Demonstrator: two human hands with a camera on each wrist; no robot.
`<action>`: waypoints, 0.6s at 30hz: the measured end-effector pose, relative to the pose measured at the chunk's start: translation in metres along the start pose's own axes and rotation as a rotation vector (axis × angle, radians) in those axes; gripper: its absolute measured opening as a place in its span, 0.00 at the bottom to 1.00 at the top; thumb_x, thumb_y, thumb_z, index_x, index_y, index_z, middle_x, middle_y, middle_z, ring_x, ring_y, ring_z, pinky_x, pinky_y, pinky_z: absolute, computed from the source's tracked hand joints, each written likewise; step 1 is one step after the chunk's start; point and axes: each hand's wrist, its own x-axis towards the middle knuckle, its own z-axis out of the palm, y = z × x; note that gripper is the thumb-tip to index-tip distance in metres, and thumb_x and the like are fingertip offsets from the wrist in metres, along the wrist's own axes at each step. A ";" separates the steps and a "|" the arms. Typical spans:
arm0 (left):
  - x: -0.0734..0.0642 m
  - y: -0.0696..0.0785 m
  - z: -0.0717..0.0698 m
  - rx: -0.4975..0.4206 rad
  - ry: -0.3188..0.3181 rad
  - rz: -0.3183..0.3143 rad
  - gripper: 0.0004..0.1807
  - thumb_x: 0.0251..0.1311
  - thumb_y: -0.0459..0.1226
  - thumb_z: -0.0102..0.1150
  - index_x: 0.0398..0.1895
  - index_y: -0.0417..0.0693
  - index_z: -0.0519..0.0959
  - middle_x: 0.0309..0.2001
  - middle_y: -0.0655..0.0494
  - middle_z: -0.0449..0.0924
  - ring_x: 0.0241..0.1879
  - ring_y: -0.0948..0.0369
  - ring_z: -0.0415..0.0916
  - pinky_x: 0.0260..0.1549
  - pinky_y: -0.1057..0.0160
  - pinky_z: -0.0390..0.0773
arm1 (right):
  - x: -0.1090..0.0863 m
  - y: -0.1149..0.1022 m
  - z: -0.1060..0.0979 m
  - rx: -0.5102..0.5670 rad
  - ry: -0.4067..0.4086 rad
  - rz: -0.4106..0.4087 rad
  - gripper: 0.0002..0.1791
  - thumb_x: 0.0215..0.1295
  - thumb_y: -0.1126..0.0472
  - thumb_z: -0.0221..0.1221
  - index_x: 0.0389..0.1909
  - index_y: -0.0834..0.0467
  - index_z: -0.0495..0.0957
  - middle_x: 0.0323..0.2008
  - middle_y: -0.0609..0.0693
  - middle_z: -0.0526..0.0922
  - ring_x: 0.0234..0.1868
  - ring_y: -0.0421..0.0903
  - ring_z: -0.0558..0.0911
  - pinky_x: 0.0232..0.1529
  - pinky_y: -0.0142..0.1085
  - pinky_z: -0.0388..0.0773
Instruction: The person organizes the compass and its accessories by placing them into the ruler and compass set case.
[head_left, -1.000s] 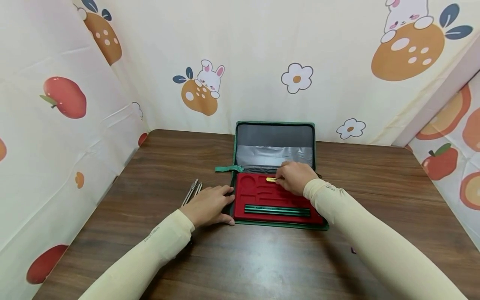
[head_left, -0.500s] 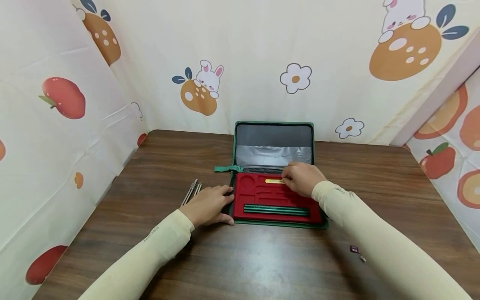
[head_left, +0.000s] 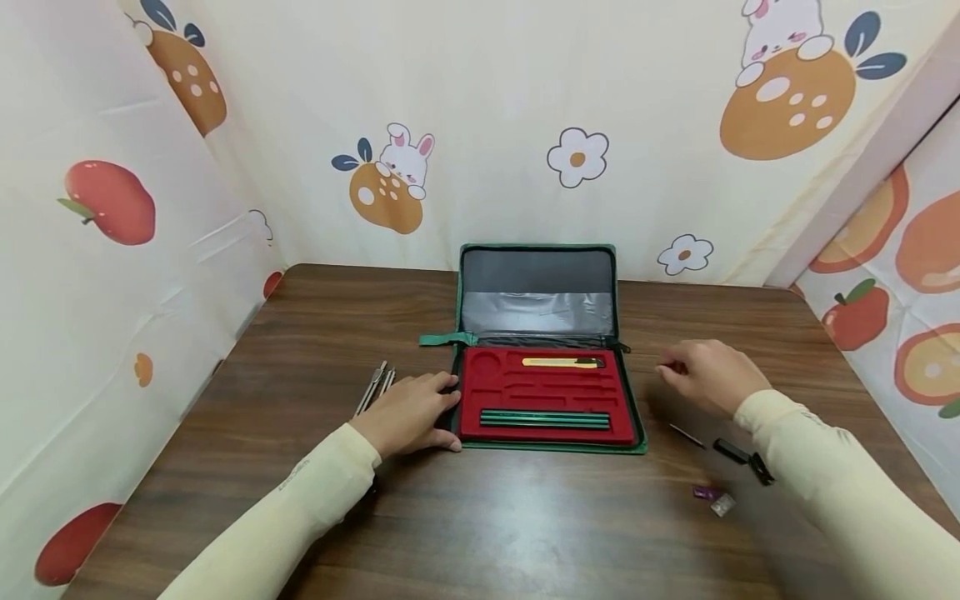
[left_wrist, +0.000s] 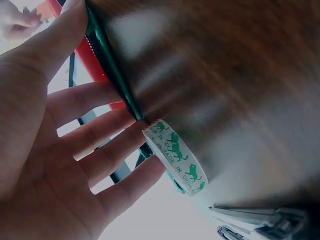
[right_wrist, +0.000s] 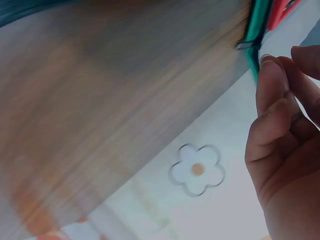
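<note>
A green zip case (head_left: 537,271) lies unfolded on the table, with a red moulded tray (head_left: 491,402) in its lower half. In the tray sit a yellow utility knife (head_left: 555,362) at the top and green pencils (head_left: 544,419) along the bottom. My left hand (head_left: 408,412) rests at the case's left edge, fingers spread straight. Beside its fingertips in the left wrist view stands a white roll (left_wrist: 175,156) with green animal print. Metal compasses (head_left: 371,390) lie left of that hand. My right hand (head_left: 712,377) is right of the case, fingers loosely curled, holding nothing visible.
Below the right hand lie a thin rod (head_left: 687,435), a small black case (head_left: 731,451) and a black piece (head_left: 761,468). Closer to me are a purple item (head_left: 707,492) and a small clear item (head_left: 722,504). A printed curtain (head_left: 487,183) stands behind the table.
My right hand has let go of the yellow utility knife, now lying fully visible in the tray, and moved right, off the case. The left hand stays at the case's edge.
</note>
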 end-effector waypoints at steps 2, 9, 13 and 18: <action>0.002 0.001 0.000 0.002 -0.001 0.007 0.40 0.59 0.61 0.65 0.64 0.40 0.78 0.65 0.42 0.72 0.62 0.48 0.72 0.55 0.48 0.77 | -0.011 0.009 -0.001 -0.004 0.005 0.012 0.07 0.66 0.59 0.64 0.37 0.57 0.87 0.26 0.42 0.81 0.25 0.39 0.75 0.27 0.41 0.75; 0.003 0.001 0.001 0.000 0.004 0.019 0.40 0.59 0.61 0.65 0.64 0.41 0.78 0.65 0.42 0.72 0.63 0.48 0.72 0.56 0.48 0.76 | -0.041 0.028 0.000 0.005 -0.019 0.050 0.05 0.64 0.58 0.65 0.35 0.55 0.87 0.25 0.40 0.81 0.25 0.37 0.75 0.26 0.40 0.75; -0.002 0.000 0.001 -0.004 0.003 -0.007 0.40 0.57 0.60 0.67 0.63 0.39 0.78 0.64 0.42 0.72 0.62 0.48 0.72 0.56 0.48 0.77 | -0.047 0.026 0.007 0.052 -0.073 0.058 0.06 0.64 0.54 0.67 0.34 0.52 0.87 0.26 0.38 0.81 0.26 0.36 0.76 0.28 0.40 0.77; 0.000 0.001 0.001 -0.006 0.000 0.014 0.41 0.58 0.60 0.67 0.64 0.38 0.77 0.64 0.40 0.72 0.62 0.47 0.72 0.57 0.49 0.76 | -0.059 0.022 0.014 0.073 -0.145 0.104 0.07 0.63 0.48 0.67 0.28 0.44 0.84 0.21 0.34 0.77 0.23 0.35 0.73 0.25 0.36 0.72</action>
